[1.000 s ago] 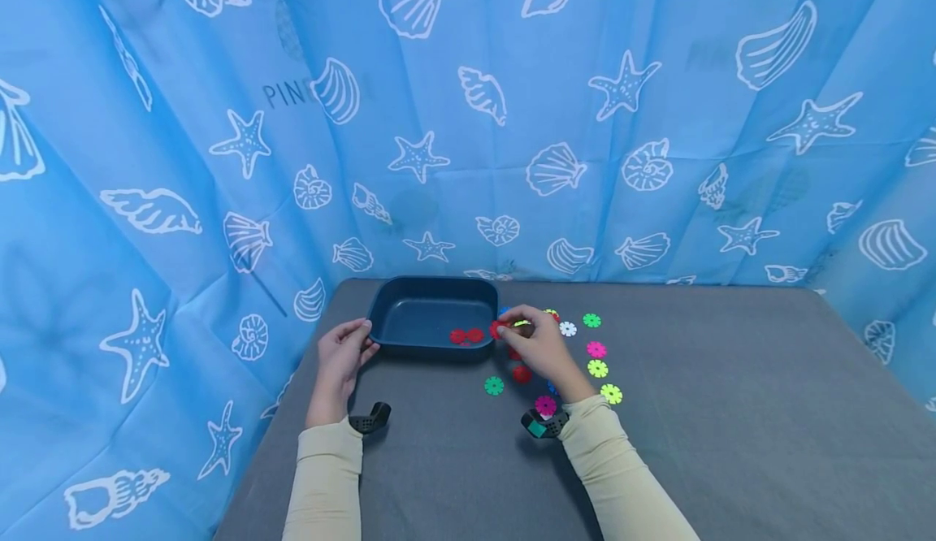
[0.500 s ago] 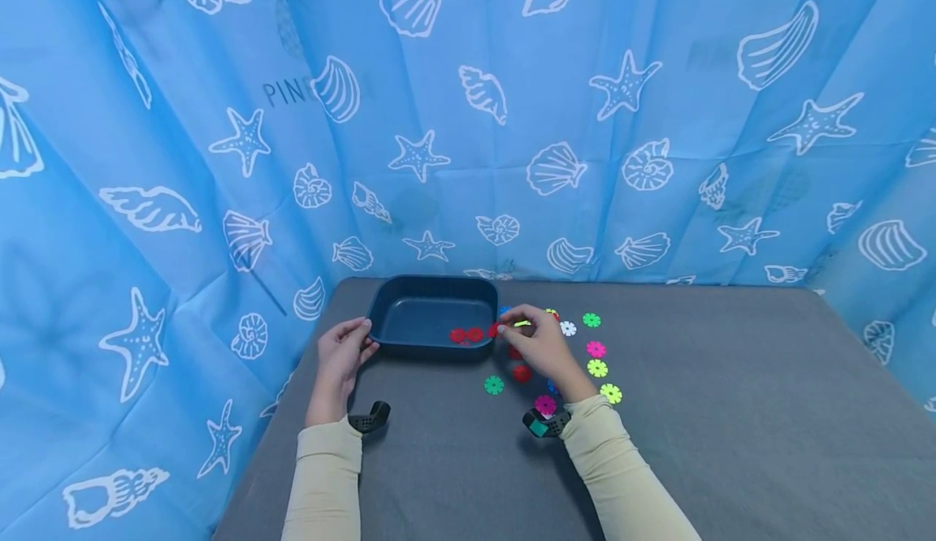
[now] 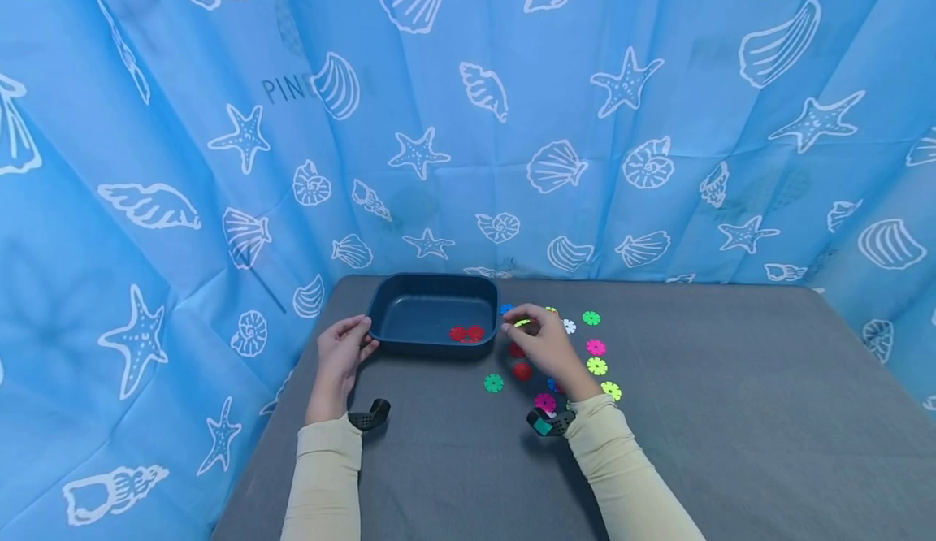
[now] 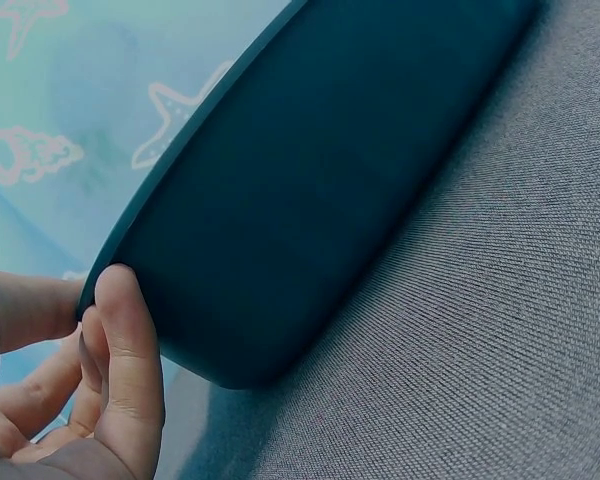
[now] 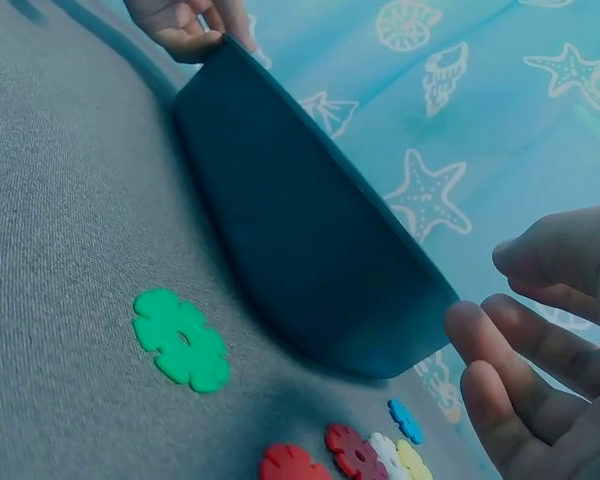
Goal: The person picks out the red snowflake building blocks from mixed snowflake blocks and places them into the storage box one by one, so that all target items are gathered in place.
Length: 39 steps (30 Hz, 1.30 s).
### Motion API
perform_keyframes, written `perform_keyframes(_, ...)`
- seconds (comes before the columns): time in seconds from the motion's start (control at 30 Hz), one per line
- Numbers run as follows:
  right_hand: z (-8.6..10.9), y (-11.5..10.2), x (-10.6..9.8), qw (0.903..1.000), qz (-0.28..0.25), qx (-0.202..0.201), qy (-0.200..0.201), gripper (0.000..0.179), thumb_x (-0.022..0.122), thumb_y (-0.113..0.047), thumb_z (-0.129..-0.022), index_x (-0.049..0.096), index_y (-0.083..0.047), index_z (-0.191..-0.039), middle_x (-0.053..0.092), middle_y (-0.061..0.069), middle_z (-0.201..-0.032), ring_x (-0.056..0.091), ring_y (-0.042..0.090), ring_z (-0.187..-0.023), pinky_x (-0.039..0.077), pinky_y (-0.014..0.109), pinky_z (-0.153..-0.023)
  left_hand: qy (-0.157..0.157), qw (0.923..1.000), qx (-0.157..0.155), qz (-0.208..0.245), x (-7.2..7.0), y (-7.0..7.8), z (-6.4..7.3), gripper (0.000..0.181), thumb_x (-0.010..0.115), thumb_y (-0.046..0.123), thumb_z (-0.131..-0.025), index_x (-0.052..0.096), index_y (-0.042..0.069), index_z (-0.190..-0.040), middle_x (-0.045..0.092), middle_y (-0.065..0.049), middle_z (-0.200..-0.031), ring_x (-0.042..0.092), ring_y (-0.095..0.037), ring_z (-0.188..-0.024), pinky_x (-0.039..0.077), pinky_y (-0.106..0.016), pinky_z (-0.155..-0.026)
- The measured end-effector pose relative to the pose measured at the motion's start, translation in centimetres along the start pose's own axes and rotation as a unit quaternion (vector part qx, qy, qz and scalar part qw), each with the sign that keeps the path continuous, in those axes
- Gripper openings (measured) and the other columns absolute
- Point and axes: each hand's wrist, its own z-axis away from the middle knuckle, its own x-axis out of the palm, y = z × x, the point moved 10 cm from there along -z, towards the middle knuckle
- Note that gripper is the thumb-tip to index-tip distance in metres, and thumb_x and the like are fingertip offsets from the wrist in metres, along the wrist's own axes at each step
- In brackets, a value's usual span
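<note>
A dark blue rectangular plastic bin [image 3: 424, 315] stands on the grey table at the back left. My left hand [image 3: 340, 362] pinches its left rim between thumb and fingers, seen close in the left wrist view. Several red notched snowflake discs [image 3: 457, 333] lie inside at the front right corner. Just off the right rim is my right hand [image 3: 544, 348], thumb [image 5: 540, 250] and fingertips apart with nothing between them. Under and around that hand lie more discs: a red disc [image 3: 522, 371], a green disc [image 5: 180, 340], and others partly hidden by it.
To the right of the right hand lie a pink disc [image 3: 595, 348], a yellow disc [image 3: 596, 366], a white disc [image 3: 569, 326] and a bright green disc [image 3: 591, 318]. A magenta disc [image 3: 544, 402] lies near the right wrist. A blue shell-print curtain [image 3: 453, 183] hangs behind the table.
The red disc that my right hand pinched over the bin's right rim has left its fingers. That hand has shifted slightly right. My left hand stays on the bin.
</note>
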Motion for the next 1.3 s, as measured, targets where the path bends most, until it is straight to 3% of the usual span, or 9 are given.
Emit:
perform_keyframes(0.37,0.5,0.0,-1.1,0.9997,0.018,0.009,-0.017,0.021,0.069,-0.026,-0.105,0.075,-0.011,-0.119,0.073,0.013,-0.116,0.07,0.04,-0.106,0.058,0.034,-0.086,0.004,1.0,-0.006,-0.002,-0.1,-0.1,0.0,0.043,0.066,0.029,-0.107,0.06,0.003,-0.142,0.059,-0.014,-0.129,0.062,-0.015,-0.098,0.064,-0.023,-0.085)
perform_keyframes(0.6,0.8,-0.6,-2.0,0.9994,0.029,0.006,-0.02,0.025,0.068,-0.032,-0.106,0.076,-0.013,-0.12,0.073,0.012,-0.118,0.067,0.033,-0.107,0.057,0.037,-0.087,0.002,1.0,-0.004,-0.001,0.0,0.0,0.0,0.044,0.066,0.03,-0.107,0.059,0.003,-0.142,0.06,-0.013,-0.128,0.062,-0.014,-0.097,0.064,-0.022,-0.085)
perform_keyframes(0.87,1.7,-0.7,-3.3,0.9993,0.022,0.005,-0.029,0.03,0.063,-0.031,-0.109,0.073,-0.006,-0.123,0.073,0.016,-0.119,0.069,0.045,-0.112,0.059,0.056,-0.097,0.004,1.0,-0.006,0.003,-0.1,-0.3,-0.1,0.042,0.066,0.03,-0.107,0.061,0.004,-0.14,0.06,-0.014,-0.127,0.062,-0.015,-0.098,0.064,-0.023,-0.085)
perform_keyframes(1.1,2.8,-0.2,-4.1,0.9966,0.063,-0.008,-0.052,0.031,0.072,-0.023,-0.103,0.07,-0.002,-0.125,0.073,0.016,-0.12,0.07,0.036,-0.107,0.06,0.032,-0.088,0.007,0.9999,-0.007,-0.003,-0.1,-0.3,-0.2,0.043,0.065,0.03,-0.108,0.06,0.004,-0.142,0.059,-0.014,-0.128,0.062,-0.016,-0.099,0.064,-0.023,-0.086)
perform_keyframes(1.3,3.5,0.7,-4.9,0.9951,0.077,-0.018,-0.059,0.036,0.079,-0.021,-0.098,0.069,0.0,-0.125,0.071,0.02,-0.123,0.07,0.03,-0.104,0.061,0.03,-0.087,0.006,0.9999,-0.01,-0.007,-0.1,-0.3,-0.2,0.043,0.064,0.03,-0.108,0.06,0.005,-0.142,0.058,-0.014,-0.131,0.062,-0.016,-0.1,0.064,-0.023,-0.087)
